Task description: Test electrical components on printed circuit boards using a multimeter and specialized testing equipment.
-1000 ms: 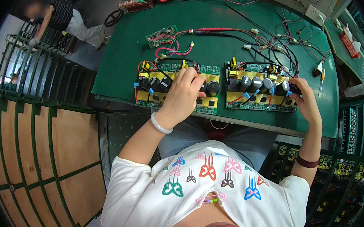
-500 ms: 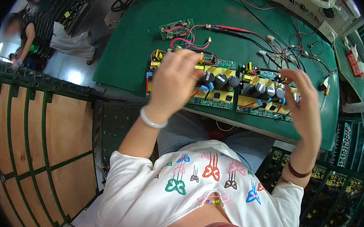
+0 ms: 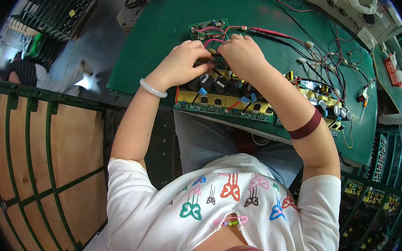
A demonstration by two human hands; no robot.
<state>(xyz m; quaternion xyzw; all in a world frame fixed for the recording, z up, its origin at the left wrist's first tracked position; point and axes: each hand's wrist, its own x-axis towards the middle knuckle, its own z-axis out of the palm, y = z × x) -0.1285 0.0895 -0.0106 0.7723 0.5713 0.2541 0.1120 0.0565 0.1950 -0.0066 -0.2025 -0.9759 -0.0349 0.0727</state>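
A large circuit board (image 3: 218, 101) with black capacitors, yellow parts and blue-tipped wires lies at the table's near edge. Over its far edge, my left hand (image 3: 182, 62) has its fingers bent and its thumb close to the index finger; what lies between them is hidden. Beside it, my right hand (image 3: 243, 55) is closed at the pink wires (image 3: 213, 41), its fingertips mostly covered. These wires lead to a small green circuit board (image 3: 207, 29) just beyond. A second large circuit board (image 3: 323, 95) lies to the right, partly behind my right forearm.
Red and black test leads (image 3: 276, 34) and tangled wires (image 3: 333, 65) spread over the green table (image 3: 156, 35). An instrument with knobs (image 3: 338, 8) stands at the back right. A screwdriver (image 3: 364, 108) is at the right edge. A rack with wooden panels (image 3: 76, 133) stands left.
My right hand has swung left from the right-hand board to the far edge of the left one. My left hand has moved slightly left and settled there. The view has shifted a little.
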